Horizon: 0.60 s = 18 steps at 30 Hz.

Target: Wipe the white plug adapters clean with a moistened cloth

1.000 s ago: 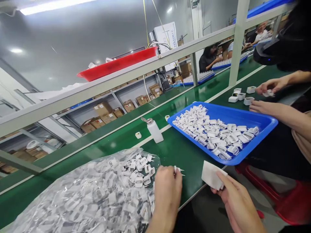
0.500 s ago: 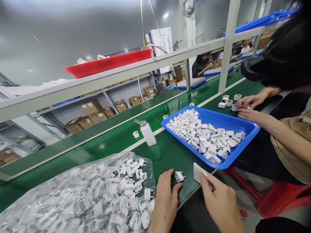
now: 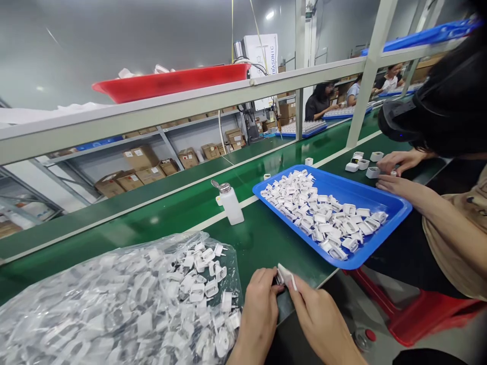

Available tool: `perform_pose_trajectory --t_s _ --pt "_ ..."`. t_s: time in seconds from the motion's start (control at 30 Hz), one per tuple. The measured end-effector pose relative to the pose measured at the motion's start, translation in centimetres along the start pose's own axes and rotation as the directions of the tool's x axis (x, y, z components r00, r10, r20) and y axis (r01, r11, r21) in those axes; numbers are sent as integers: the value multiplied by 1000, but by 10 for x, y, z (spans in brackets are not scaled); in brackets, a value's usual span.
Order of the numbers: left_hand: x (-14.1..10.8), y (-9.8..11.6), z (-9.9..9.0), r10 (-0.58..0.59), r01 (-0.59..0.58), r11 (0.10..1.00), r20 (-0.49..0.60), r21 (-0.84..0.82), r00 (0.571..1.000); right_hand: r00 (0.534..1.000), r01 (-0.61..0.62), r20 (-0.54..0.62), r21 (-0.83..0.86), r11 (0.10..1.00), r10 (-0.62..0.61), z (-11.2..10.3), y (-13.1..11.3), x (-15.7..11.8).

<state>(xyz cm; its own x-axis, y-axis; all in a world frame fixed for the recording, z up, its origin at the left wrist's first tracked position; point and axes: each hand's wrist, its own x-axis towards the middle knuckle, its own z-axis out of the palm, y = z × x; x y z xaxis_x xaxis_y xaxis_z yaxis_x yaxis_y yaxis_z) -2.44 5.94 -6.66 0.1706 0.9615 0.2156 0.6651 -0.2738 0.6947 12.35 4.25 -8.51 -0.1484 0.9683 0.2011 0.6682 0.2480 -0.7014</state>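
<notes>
My left hand (image 3: 259, 306) is closed at the bench edge, its thumb and fingertips around a small white plug housing (image 3: 279, 280), mostly hidden. My right hand (image 3: 321, 314) pinches a folded white cloth (image 3: 286, 275) and presses it against that housing. Left of my hands lies a clear plastic bag (image 3: 125, 253) full of white plug housings (image 3: 197, 292), some with pins showing. A blue tray (image 3: 395, 207) to the right holds many loose white housings (image 3: 323, 218).
A white pump bottle (image 3: 232, 205) stands behind my hands on the green bench. Beside the tray, a co-worker's hands (image 3: 403, 175) handle small white casings (image 3: 363, 163). A red tray (image 3: 171, 81) sits on the shelf above; a red stool (image 3: 426, 314) is at lower right.
My right hand has moved left, bringing the cloth from the bench edge onto the plug housing. My left fingers have closed on the housing, which stood loose beside them. The view has shifted slightly.
</notes>
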Motion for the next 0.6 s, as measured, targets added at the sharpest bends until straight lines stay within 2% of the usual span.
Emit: perform_pose_trajectory --t_s 0.1,0.2,0.3,0.43,0.53,0.6 --pt "-2 -1 2 22 -22 1000 -1 15 1000 998 -29 50 -66 997 33 -12 -12 22" --pt "-4 0 5 11 -10 998 -23 66 1000 998 -24 48 -79 997 27 -13 -18 29" --pt "-5 2 7 16 -12 995 -44 99 999 1000 10 20 -42 999 -9 -2 -13 15" --pt "-5 0 9 32 -28 998 -76 55 997 991 89 -100 15 996 -87 16 2 -19" --pt "-6 -3 10 56 -49 997 -127 57 990 993 98 -77 119 988 -89 11 9 -34" --pt "-7 0 7 64 -52 995 -145 85 987 994 14 -109 244 970 13 -3 11 -36"
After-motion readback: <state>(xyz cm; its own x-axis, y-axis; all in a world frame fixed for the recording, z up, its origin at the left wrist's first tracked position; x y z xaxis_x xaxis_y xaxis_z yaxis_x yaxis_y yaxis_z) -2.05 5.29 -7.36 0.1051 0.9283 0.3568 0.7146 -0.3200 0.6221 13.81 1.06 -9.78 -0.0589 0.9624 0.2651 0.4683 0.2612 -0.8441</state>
